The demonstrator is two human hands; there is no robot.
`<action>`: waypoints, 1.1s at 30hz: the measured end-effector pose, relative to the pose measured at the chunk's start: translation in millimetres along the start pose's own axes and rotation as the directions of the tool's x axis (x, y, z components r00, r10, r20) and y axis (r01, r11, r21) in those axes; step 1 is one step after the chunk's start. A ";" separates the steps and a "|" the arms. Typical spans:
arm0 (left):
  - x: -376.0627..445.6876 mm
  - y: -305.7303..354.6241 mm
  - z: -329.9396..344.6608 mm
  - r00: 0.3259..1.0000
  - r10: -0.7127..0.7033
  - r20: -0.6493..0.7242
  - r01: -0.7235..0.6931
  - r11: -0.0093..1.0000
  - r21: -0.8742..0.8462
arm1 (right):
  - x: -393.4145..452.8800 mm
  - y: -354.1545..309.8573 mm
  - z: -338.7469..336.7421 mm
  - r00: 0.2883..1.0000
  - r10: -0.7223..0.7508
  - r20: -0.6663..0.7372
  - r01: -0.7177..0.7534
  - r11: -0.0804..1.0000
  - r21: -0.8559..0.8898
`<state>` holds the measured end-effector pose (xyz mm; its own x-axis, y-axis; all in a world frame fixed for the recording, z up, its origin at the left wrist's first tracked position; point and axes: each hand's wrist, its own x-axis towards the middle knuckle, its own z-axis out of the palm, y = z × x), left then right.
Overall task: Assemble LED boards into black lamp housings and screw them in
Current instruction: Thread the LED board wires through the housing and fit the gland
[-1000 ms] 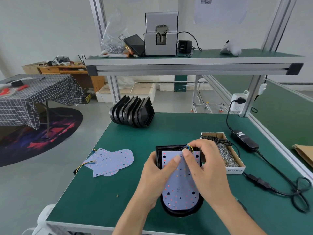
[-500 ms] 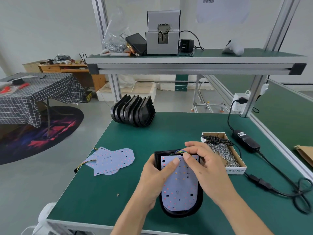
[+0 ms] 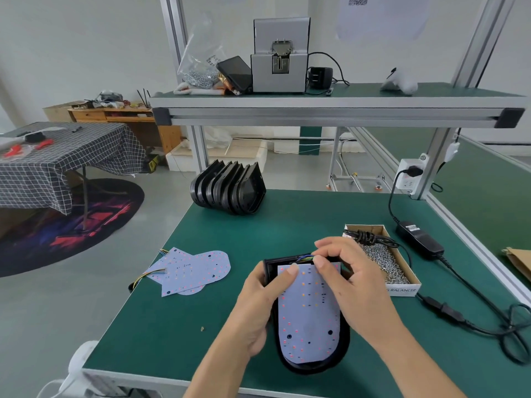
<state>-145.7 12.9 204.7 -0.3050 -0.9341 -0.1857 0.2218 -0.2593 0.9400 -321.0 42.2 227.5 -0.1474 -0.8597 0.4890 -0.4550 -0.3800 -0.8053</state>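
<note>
A pale LED board [image 3: 309, 323] lies in a black lamp housing [image 3: 340, 351] near the table's front edge. My left hand [image 3: 258, 305] grips the housing's left side, its thumb resting on the board's top left corner. My right hand [image 3: 350, 277] covers the board's upper right part, and its fingertips press at the coloured wires [image 3: 304, 257] along the top edge. A loose pile of LED boards [image 3: 191, 271] with wire tails lies to the left. Several empty black housings [image 3: 230, 191] stand nested at the back of the table.
A cardboard box of screws [image 3: 382, 261] sits right of my hands, a coiled black cable on its far end. A power adapter [image 3: 419, 239] and its cord trail along the right side. The green table [image 3: 172, 326] ends just in front of the housing. A screw feeder [image 3: 280, 57] stands on the upper shelf.
The board has settled lower into the housing, and the housing has shifted slightly toward me. My right fingertips have moved up to the wires at the top edge.
</note>
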 end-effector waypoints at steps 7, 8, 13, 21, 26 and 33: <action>-0.6 -1.1 2.7 0.996 -0.032 0.083 0.038 0.996 -0.076 | 7.7 4.2 -9.0 0.987 -0.034 0.155 0.033 0.999 0.007; -0.8 -1.9 3.9 0.995 -0.027 0.092 0.034 0.997 -0.073 | 8.4 6.0 -9.2 0.987 -0.052 0.153 0.055 0.998 -0.018; 0.2 1.0 7.0 0.996 0.008 0.092 -0.010 1.000 0.020 | 13.7 10.1 -11.6 0.990 -0.075 0.115 0.081 0.995 -0.053; -1.4 2.8 14.6 0.998 -0.005 0.069 0.004 1.000 0.026 | 9.9 15.3 -10.6 0.992 -0.101 0.081 0.105 0.993 -0.051; 3.0 1.8 18.7 1.000 0.013 -0.019 -0.012 0.998 0.064 | 11.8 20.5 -17.9 0.982 -0.115 0.147 0.124 0.991 -0.053; 5.1 -4.0 22.0 0.998 0.001 -0.058 0.003 0.998 0.063 | 6.5 26.5 -17.6 0.979 -0.159 0.127 0.171 0.981 -0.088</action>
<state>-168.5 14.5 206.4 -0.2504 -0.9469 -0.2014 0.1618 -0.2461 0.9556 -349.5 32.5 215.3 0.0398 -0.8247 0.5641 -0.5486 -0.4899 -0.6775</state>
